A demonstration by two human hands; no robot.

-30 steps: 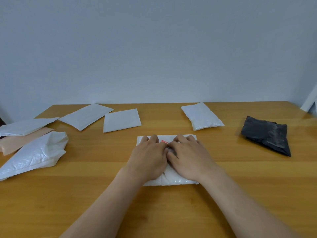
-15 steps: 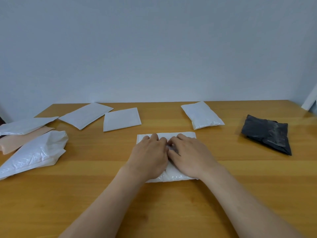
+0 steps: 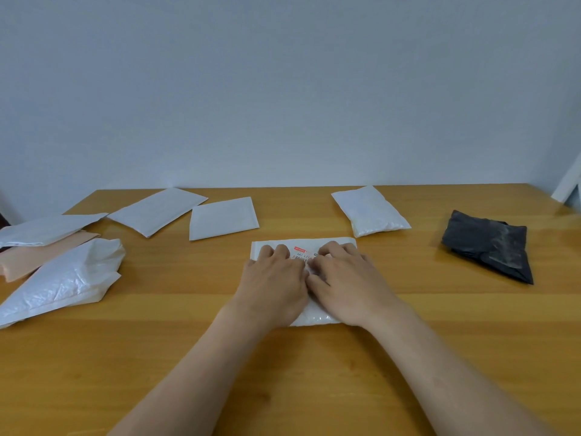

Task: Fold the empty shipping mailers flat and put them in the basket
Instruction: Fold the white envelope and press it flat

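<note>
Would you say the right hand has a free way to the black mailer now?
Probably yes: only bare table lies between the right hand and the black mailer, though it presses the white mailer.

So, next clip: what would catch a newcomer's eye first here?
The left hand and right hand, both bare, press side by side on a white padded mailer with a red-marked label at the middle of the wooden table. Off to the right lies a folded black plastic mailer. Near the left edge sits a crumpled white plastic mailer.
</note>
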